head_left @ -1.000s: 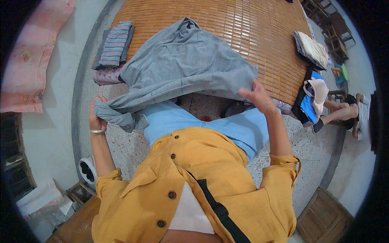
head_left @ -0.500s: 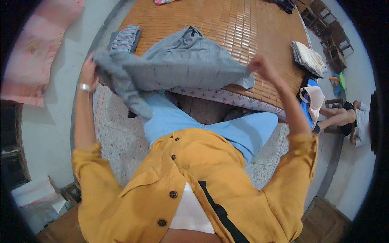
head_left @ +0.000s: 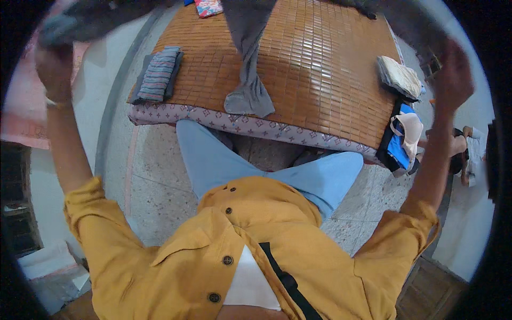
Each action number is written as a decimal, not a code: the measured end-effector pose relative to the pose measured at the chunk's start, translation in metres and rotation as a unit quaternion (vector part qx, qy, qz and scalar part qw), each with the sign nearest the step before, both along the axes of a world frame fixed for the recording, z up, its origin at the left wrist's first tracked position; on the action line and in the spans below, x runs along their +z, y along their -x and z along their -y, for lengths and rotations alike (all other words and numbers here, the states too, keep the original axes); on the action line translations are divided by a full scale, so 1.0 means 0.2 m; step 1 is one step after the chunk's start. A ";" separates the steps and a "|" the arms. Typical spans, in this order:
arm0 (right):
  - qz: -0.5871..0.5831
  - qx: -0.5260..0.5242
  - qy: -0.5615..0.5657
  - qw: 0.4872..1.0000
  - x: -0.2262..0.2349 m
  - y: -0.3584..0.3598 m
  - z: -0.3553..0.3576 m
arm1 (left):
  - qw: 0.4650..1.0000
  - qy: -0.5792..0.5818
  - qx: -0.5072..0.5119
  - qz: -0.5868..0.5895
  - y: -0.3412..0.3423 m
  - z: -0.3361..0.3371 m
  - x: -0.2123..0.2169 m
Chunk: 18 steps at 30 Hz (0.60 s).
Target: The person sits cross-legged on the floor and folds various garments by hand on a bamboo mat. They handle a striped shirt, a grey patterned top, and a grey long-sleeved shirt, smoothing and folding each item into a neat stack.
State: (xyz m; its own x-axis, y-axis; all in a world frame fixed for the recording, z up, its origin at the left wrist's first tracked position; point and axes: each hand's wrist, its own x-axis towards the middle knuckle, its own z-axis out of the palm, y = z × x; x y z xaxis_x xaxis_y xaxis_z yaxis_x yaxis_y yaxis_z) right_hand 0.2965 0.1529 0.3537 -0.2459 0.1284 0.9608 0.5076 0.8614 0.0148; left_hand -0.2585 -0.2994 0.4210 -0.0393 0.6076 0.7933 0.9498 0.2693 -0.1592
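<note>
A grey garment [head_left: 248, 64] is stretched high across the top of the view, with one part hanging down over the bamboo mat [head_left: 330, 64] on the bed. My left hand [head_left: 53, 66] is raised at the upper left, gripping one end of the garment. My right hand [head_left: 453, 66] is raised at the upper right, blurred, closed on the other end. Both arms are spread wide in yellow sleeves.
A folded striped cloth [head_left: 158, 74] lies on the mat's left edge. Folded pale clothes [head_left: 400, 77] and a blue and white pile [head_left: 404, 141] sit at the right edge. A patterned mattress edge [head_left: 213, 121] faces my legs. Another person's limbs [head_left: 463, 146] show at far right.
Both hands rose and spread apart, lifting the grey garment from over my lap to above the bed. The garment now hangs from the top of the view.
</note>
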 end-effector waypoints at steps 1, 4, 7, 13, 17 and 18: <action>0.009 0.071 0.063 0.995 -0.18 0.00 0.11 | 0.983 -0.022 -0.052 0.177 -0.10 -0.02 -0.20; 0.106 0.161 0.415 0.889 -0.64 -0.12 0.39 | 0.851 -0.056 -0.163 0.497 -0.48 -0.06 -0.72; 0.131 0.186 0.562 0.795 -0.95 -0.23 0.60 | 0.807 0.031 -0.112 0.579 -0.77 0.04 -1.01; 0.181 0.203 0.580 0.768 -1.22 -0.35 0.84 | 0.676 0.265 -0.037 0.686 -0.93 0.34 -1.21; 0.217 0.226 0.578 0.754 -1.16 -0.30 0.87 | 0.616 0.400 -0.038 0.677 -0.94 0.31 -1.20; 0.224 0.230 0.570 0.756 -1.13 -0.28 0.87 | 0.618 0.426 -0.040 0.659 -1.01 0.21 -1.13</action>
State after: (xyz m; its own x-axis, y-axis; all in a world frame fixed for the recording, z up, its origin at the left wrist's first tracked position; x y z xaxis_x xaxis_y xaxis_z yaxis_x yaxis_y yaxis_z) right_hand 0.3528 -0.0208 0.1272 -0.7849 0.6121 0.0963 0.3145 0.5274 -0.7893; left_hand -0.0569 -0.3423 0.1951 -0.2535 0.8242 -0.5064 0.4096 0.5657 0.7157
